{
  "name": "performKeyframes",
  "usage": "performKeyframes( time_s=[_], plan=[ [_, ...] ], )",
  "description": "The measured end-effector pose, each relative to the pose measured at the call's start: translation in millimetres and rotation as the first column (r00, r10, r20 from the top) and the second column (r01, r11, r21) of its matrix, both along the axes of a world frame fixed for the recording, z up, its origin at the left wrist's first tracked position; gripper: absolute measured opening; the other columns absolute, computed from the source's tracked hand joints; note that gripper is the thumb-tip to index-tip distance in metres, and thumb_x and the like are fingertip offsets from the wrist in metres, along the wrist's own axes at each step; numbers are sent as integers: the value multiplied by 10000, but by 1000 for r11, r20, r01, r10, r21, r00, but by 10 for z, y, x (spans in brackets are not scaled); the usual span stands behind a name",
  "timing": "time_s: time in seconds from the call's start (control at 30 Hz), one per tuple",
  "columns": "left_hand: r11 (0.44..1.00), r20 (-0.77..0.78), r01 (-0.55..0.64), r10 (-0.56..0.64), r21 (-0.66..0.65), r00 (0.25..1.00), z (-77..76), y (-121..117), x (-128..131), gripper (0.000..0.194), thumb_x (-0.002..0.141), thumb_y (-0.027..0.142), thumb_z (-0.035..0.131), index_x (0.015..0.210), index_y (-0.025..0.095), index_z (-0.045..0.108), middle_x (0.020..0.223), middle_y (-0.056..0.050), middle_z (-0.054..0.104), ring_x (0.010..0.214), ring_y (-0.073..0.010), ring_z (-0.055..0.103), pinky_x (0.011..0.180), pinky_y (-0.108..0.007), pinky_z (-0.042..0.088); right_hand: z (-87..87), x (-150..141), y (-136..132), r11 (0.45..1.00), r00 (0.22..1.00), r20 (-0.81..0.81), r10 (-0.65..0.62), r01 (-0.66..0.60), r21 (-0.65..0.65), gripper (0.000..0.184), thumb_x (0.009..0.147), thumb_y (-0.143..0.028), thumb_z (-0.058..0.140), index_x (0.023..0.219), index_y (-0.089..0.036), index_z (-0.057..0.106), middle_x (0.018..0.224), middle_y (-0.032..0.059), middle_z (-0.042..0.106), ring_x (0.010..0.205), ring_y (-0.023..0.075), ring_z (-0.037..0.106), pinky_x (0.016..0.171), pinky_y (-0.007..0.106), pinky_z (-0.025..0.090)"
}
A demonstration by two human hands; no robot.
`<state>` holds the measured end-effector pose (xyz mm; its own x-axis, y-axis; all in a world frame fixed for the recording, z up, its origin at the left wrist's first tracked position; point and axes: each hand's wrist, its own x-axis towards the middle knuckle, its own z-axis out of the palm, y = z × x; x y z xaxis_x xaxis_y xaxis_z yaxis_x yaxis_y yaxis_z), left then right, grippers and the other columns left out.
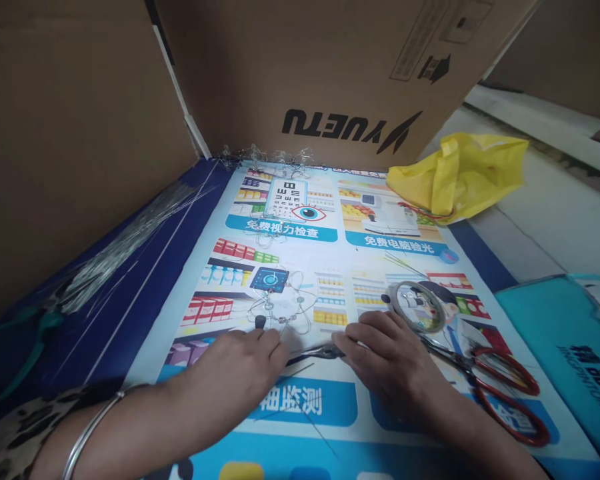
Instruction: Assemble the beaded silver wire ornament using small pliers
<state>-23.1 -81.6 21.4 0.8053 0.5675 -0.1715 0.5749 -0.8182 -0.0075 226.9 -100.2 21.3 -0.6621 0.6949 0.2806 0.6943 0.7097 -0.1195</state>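
My left hand [253, 363] is closed, palm down, just in front of a bent wire piece with clear beads [285, 303]. What its fingers grip is hidden; a small black tip [261, 323] shows beside them. My right hand [395, 360] is closed too, its fingertips pinching a slender dark metal tool [320, 351] that spans the gap toward my left hand. The tool's exact kind is unclear. Red-handled scissors [505, 393] lie at my right wrist, blades pointing toward the hand. Touching my right knuckles is a round roll of clear tape [417, 305].
A printed poster [325, 260] covers the surface, with loose wire bits [315, 427] on it. Cardboard [330, 67] walls the back and left. A wire bundle [125, 247] and green-handled pliers [45, 327] lie left. More beaded wire pieces [280, 160] and a yellow bag [455, 177] sit behind.
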Motion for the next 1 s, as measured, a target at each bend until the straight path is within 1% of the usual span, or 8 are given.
performKeyframes(
  time_s=[0.13,0.27,0.47,0.6,0.7,0.8,0.83,1.0],
  plan=[
    [1000,-57,17,-16,23,998,14,-24,9,299,703,-14,515,955,145,549,794,-55,601,622,-199,579,477,-274,432,-109,90,50,988,986,-76,-147,150,39,271,834,-179,511,1103,-183,541,982,79,604,908,201,493,759,370,411],
    [998,-97,38,-32,53,995,64,-61,11,193,695,-7,529,824,134,557,720,-67,584,585,-202,569,432,-268,390,-253,162,121,945,948,-38,-315,317,83,235,835,-237,520,1054,-170,572,951,83,603,889,209,498,759,372,418],
    [996,-105,49,-40,78,994,57,-85,-2,142,691,9,554,764,131,546,659,-70,567,542,-192,552,398,-258,339,-326,119,161,909,904,111,-413,402,109,284,846,-280,487,1103,-183,559,999,98,592,929,242,496,753,391,415],
    [996,-90,48,-41,76,995,24,-82,-11,185,668,-14,548,776,135,538,669,-68,565,550,-199,550,396,-260,340,-284,80,143,901,895,121,-430,416,124,311,835,-280,497,1126,-179,546,1053,119,574,995,287,481,774,449,409],
    [997,-70,42,-38,63,997,12,-81,-20,210,664,-19,539,801,140,529,684,-60,564,561,-198,547,416,-261,354,-207,22,59,929,937,-3,-350,347,127,340,824,-219,516,1162,-178,517,1090,127,564,1028,286,467,809,466,409],
    [999,-19,28,-27,37,999,13,-90,-34,248,670,-22,506,851,147,521,731,-51,575,593,-191,550,454,-264,372,-127,-138,-56,994,986,-144,-80,90,68,340,812,-110,504,1145,-178,515,1048,105,579,961,225,499,815,406,427],
    [999,2,23,-23,29,1000,14,-97,-38,259,675,-21,493,870,148,519,754,-52,581,614,-188,553,470,-263,377,-112,-216,-88,998,989,-143,-21,29,54,326,820,-103,492,1137,-171,520,1045,102,582,951,216,499,805,391,428],
    [1000,60,28,-29,13,998,4,-141,-50,272,691,-20,447,897,141,520,790,-63,587,678,-187,560,508,-260,386,-171,-602,-135,996,998,35,60,-62,57,169,838,-115,470,955,-132,590,878,79,607,815,189,498,713,345,403]
  ],
)
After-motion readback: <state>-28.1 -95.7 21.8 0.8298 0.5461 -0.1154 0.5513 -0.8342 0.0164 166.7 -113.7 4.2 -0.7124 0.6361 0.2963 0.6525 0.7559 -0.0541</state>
